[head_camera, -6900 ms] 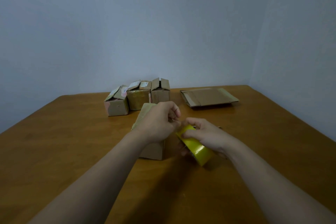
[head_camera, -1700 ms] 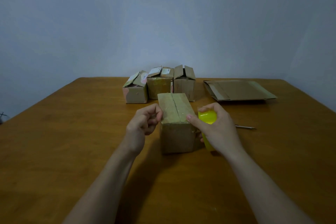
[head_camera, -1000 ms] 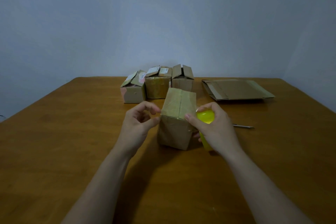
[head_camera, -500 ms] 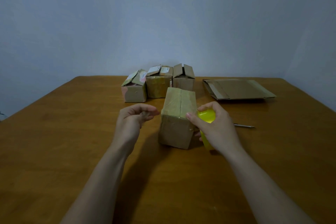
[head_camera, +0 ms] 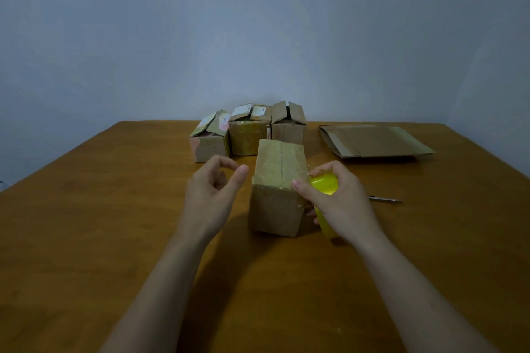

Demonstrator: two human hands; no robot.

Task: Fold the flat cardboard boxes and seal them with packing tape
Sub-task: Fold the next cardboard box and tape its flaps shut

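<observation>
Since half a second ago the left hand (head_camera: 213, 189) has raised its thumb toward the box (head_camera: 275, 209), fingers loosely curled, holding nothing. The right hand (head_camera: 341, 203) grips the yellow tape roll (head_camera: 324, 185), thumb on the box's near top edge, mid-surface (head_camera: 114, 238)

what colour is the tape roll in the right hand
Bright yellow tape roll, clearest in the head view.

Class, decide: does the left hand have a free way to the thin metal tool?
Probably not: the cardboard box and the right hand, gripping the tape roll, stand between the left hand and the tool.
</observation>
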